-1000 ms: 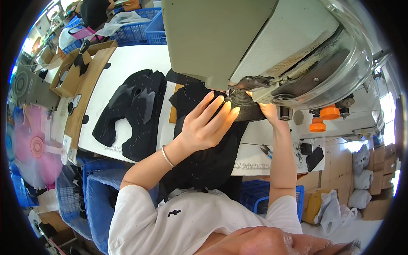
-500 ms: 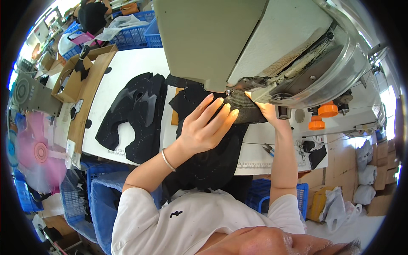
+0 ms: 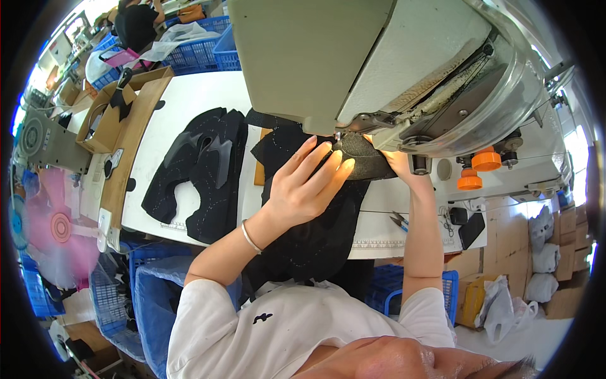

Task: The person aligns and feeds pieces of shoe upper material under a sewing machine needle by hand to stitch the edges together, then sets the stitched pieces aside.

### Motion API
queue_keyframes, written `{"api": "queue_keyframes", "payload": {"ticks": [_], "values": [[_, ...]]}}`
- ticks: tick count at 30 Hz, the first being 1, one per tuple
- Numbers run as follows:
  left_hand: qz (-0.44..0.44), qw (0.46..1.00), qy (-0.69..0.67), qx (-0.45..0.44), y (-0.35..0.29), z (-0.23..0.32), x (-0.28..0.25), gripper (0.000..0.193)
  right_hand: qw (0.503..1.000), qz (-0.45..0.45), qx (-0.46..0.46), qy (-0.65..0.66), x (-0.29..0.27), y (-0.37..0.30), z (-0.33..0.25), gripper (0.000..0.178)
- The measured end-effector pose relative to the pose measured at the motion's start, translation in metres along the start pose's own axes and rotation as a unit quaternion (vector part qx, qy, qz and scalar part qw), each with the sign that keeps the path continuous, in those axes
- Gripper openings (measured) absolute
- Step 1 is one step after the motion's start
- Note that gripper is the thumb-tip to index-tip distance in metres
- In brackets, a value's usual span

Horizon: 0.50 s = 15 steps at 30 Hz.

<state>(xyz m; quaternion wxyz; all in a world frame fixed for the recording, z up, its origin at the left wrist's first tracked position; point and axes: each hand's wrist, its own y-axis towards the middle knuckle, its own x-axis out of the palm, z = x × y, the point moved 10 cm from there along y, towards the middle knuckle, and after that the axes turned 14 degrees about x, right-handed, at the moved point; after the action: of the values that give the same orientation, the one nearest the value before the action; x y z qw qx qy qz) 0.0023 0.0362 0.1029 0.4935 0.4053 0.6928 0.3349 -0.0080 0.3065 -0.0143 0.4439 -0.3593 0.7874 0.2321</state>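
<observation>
My left hand (image 3: pixel 306 186) lies flat with fingers spread on a black shoe-upper piece (image 3: pixel 360 155) under the needle of a large grey sewing machine (image 3: pixel 404 69). My right hand (image 3: pixel 398 161) pinches the same piece from the right side, mostly hidden under the machine arm. More black fabric (image 3: pixel 315 234) hangs from under my left hand over the table edge toward my lap. A thin bracelet sits on my left wrist.
A stack of black cut pieces (image 3: pixel 202 170) lies on the white table (image 3: pixel 183 107) to the left. Cardboard boxes (image 3: pixel 117 120) stand at the table's left edge. Small snips (image 3: pixel 399 220) lie near the front edge. Blue crates (image 3: pixel 189 54) sit behind; orange thread spools (image 3: pixel 480 167) at right.
The view has shifted slightly. Both hands stay on the black piece at the needle in much the same pose.
</observation>
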Motion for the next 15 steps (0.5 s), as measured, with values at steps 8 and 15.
{"api": "queue_keyframes", "payload": {"ticks": [8,15], "values": [[-0.016,1.0,0.014,-0.015,0.007,0.002,0.004,0.031,0.996,-0.018,-0.053,0.071,-0.011,-0.003,-0.013,0.023],[0.011,1.0,0.021,-0.011,0.002,0.002,0.004,0.033,0.976,0.013,-0.134,0.172,-0.019,-0.011,-0.021,0.02]]}}
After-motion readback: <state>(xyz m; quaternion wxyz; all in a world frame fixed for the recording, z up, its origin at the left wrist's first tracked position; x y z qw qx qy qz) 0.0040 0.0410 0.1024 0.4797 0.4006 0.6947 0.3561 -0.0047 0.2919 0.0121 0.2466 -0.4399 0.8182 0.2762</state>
